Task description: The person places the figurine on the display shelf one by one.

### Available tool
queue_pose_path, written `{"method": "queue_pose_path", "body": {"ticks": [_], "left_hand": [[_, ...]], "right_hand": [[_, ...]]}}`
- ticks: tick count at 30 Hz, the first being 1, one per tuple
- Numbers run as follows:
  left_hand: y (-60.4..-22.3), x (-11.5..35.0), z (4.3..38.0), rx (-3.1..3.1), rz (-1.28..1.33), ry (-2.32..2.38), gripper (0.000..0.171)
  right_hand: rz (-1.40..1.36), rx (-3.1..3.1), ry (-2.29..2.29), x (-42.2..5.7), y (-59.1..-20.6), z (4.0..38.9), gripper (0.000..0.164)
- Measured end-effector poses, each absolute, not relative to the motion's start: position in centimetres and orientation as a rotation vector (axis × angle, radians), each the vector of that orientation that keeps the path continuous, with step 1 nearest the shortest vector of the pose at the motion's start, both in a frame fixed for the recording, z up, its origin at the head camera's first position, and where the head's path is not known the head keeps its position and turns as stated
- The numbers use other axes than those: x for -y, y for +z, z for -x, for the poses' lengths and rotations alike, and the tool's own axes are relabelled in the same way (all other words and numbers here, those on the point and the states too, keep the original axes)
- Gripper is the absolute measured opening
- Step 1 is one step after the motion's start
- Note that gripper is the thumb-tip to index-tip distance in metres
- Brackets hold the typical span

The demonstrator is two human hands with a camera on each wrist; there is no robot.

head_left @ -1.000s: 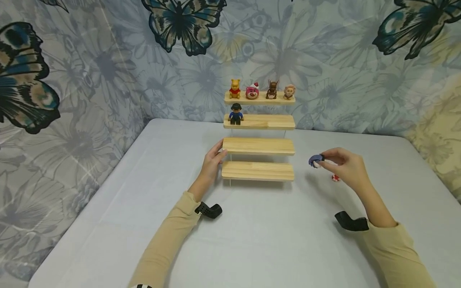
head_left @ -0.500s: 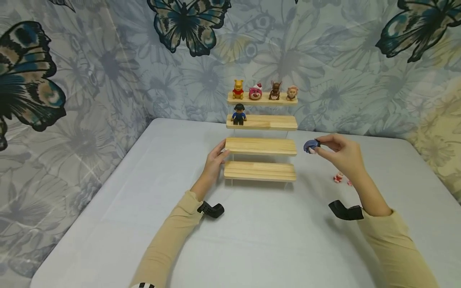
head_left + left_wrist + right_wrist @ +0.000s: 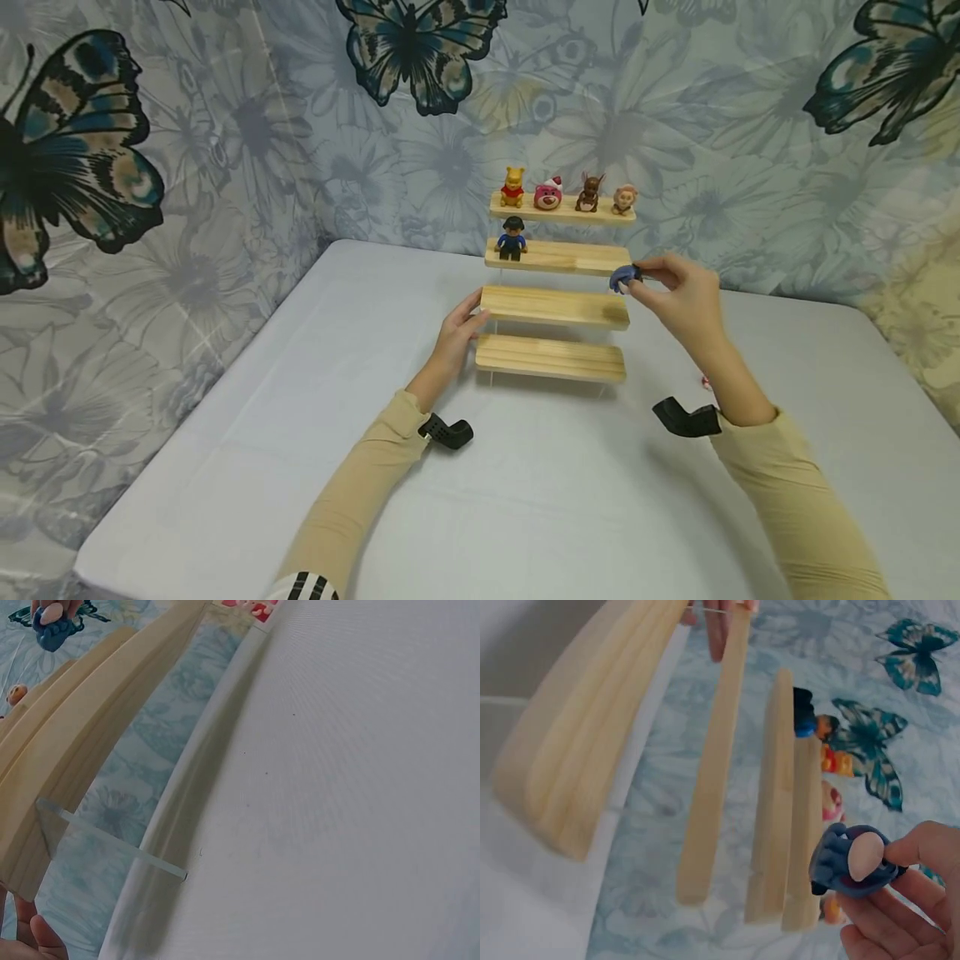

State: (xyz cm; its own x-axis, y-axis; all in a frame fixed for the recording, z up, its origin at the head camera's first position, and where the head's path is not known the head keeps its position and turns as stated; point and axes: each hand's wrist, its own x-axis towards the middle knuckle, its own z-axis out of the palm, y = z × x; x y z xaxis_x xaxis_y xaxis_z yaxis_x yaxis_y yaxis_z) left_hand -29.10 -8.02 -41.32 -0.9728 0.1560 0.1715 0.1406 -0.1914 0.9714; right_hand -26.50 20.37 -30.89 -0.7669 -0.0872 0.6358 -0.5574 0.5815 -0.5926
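Observation:
A stepped wooden display stand with clear supports is on the white table. My left hand holds the left end of its second-lowest shelf, thumb in front and fingers partly hidden behind. Between thumb and fingertips, my right hand pinches a small blue figurine with a pale muzzle. The figurine is held in the air by the right end of the second shelf from the top. In the right wrist view, its blue body lies tilted in the fingers.
On the top shelf stand a yellow bear figurine, a pink bear, a brown figurine and a pale round-headed one. A blue-shirted toy figure stands one shelf lower. Behind my right forearm a red-and-white item shows.
My right hand has carried the blue figurine left and upward, from beside the stand to its right end. The left hand keeps its hold on the shelf. The head view has shifted slightly.

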Motion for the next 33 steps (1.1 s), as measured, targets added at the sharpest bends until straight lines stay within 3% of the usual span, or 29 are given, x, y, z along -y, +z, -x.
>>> {"method": "queue_pose_path", "body": {"ticks": [14, 33], "left_hand": [[-41.0, 8.2, 28.6, -2.013, -0.333, 2.384, 0.050], [-41.5, 8.1, 29.2, -1.996, -0.355, 2.368, 0.050]], "right_hand": [[-0.696, 2.189, 1.082, -15.0, -30.7, 29.7, 0.017], [-0.636, 2.299, 1.057, -12.0, -30.3, 33.3, 0.018]]}}
